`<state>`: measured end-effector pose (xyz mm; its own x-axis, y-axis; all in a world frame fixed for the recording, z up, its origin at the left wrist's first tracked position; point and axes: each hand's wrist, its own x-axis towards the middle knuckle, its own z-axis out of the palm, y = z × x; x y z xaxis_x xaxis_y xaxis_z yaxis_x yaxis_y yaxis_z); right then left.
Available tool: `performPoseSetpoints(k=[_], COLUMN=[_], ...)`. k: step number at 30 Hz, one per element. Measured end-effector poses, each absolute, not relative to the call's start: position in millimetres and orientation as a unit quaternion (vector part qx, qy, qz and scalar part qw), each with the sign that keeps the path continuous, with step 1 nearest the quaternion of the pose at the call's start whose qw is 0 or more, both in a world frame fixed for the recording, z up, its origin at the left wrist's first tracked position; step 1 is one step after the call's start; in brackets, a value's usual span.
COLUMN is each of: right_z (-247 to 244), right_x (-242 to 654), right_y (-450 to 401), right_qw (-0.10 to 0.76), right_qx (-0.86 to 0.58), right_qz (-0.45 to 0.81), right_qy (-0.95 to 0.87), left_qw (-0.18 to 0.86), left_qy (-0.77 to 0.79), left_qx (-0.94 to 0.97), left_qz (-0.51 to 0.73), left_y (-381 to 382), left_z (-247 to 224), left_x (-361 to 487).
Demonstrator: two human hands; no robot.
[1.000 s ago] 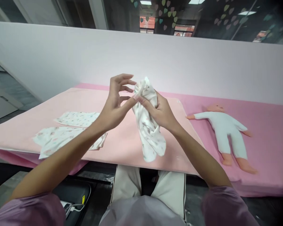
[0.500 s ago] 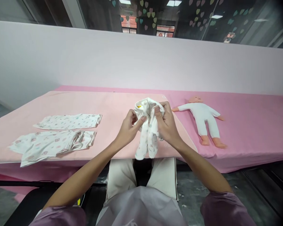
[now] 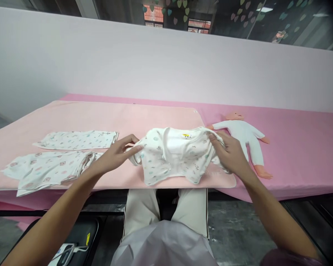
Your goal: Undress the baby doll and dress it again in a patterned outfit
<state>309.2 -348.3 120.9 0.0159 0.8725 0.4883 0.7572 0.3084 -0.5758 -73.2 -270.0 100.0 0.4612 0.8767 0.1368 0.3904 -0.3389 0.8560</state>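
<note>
A white baby top (image 3: 174, 155) with small printed figures is stretched out between my hands, just above the front edge of the peach mat. Its open front and yellow neck label face me. My left hand (image 3: 122, 151) pinches it near one shoulder and sleeve. At the opposite shoulder my right hand (image 3: 228, 152) grips the cloth, thumb on the near side. The sleeves are bunched and partly hidden by my fingers.
Folded printed baby trousers (image 3: 77, 140) and a folded printed garment (image 3: 50, 168) lie on the peach mat (image 3: 122, 118) at left. A baby doll (image 3: 244, 133) in white lies on the pink sheet (image 3: 302, 147) at right. A pale wall (image 3: 166, 70) stands behind.
My hands have moved apart, and the top, gathered and hanging narrow before, is now spread wide between them. The view has tilted slightly downward.
</note>
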Motion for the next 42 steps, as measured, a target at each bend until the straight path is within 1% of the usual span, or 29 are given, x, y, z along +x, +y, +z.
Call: performPoseSetpoints(k=[3, 5, 7, 9, 11, 13, 14, 15, 17, 20, 22, 24, 27, 28, 30, 31, 33, 35, 38, 42], right_z=[128.3, 125.7, 115.4, 97.8, 75.8, 53.1, 42.7, 33.3, 18.1, 3.5, -2.5, -6.2, -8.5, -8.9, -10.7, -12.5, -18.5, -26.6, -35.9, -30.8], right_x=[323.3, 330.3, 339.1, 352.8, 372.1, 394.2, 404.9, 414.8, 430.5, 442.3, 440.7, 429.2, 389.0, 369.8, 326.4, 303.8, 261.5, 227.1, 195.8, 191.5], right_y=[-328.2, -297.4, -255.6, -211.5, -174.5, -149.8, -141.8, -136.0, -128.0, -117.3, -111.5, -111.8, -131.8, -143.1, -168.1, -179.9, -197.8, -206.0, -204.1, -197.2], right_qw=[0.393, 0.385, 0.36, 0.299, 0.195, 0.105, 0.085, 0.083, 0.112, 0.156, 0.16, 0.166, 0.21, 0.226, 0.244, 0.235, 0.207, 0.186, 0.171, 0.167], right_qx=[-0.601, -0.617, -0.638, -0.66, -0.683, -0.684, -0.68, -0.676, -0.666, -0.665, -0.679, -0.698, -0.687, -0.668, -0.633, -0.608, -0.573, -0.565, -0.58, -0.591], right_qz=[0.056, 0.025, 0.002, 0.022, 0.101, 0.187, 0.222, 0.253, 0.3, 0.309, 0.261, 0.167, 0.005, -0.007, 0.053, 0.093, 0.136, 0.135, 0.136, 0.244], right_qy=[-0.694, -0.686, -0.681, -0.689, -0.697, -0.697, -0.693, -0.688, -0.673, -0.662, -0.667, -0.677, -0.696, -0.709, -0.733, -0.752, -0.781, -0.792, -0.785, -0.75], left_qw=[0.442, 0.465, 0.463, 0.422, 0.384, 0.381, 0.39, 0.402, 0.417, 0.408, 0.379, 0.342, 0.226, 0.177, 0.1, 0.084, 0.084, 0.094, 0.081, 0.042], left_qy=[0.434, 0.44, 0.461, 0.503, 0.539, 0.55, 0.548, 0.543, 0.53, 0.521, 0.524, 0.534, 0.541, 0.526, 0.457, 0.408, 0.313, 0.249, 0.21, 0.173], left_qx=[0.716, 0.685, 0.662, 0.657, 0.662, 0.668, 0.672, 0.676, 0.682, 0.685, 0.698, 0.719, 0.764, 0.788, 0.845, 0.875, 0.925, 0.954, 0.973, 0.984], left_qz=[0.32, 0.347, 0.367, 0.37, 0.353, 0.325, 0.309, 0.294, 0.282, 0.303, 0.307, 0.286, 0.268, 0.267, 0.258, 0.246, 0.2, 0.137, 0.049, -0.02], left_y=[-247.9, -217.3, -176.9, -134.2, -96.1, -65.5, -52.9, -41.9, -23.2, -1.6, 8.3, 13.8, 12.9, 10.5, 3.9, 0.5, -4.8, -6.1, 0.1, 10.7], left_z=[111.9, 112.7, 106.4, 93.5, 74.9, 52.5, 40.7, 29.1, 7.8, -15.4, -24.8, -30.5, -32.8, -31.8, -27.1, -24.0, -17.7, -13.5, -10.9, -7.0], left_x=[-78.9, -73.7, -66.3, -61.6, -61.6, -65.9, -68.9, -72.3, -79.0, -86.6, -89.0, -88.7, -80.7, -75.3, -59.5, -49.3, -25.8, -2.0, 25.6, 42.8])
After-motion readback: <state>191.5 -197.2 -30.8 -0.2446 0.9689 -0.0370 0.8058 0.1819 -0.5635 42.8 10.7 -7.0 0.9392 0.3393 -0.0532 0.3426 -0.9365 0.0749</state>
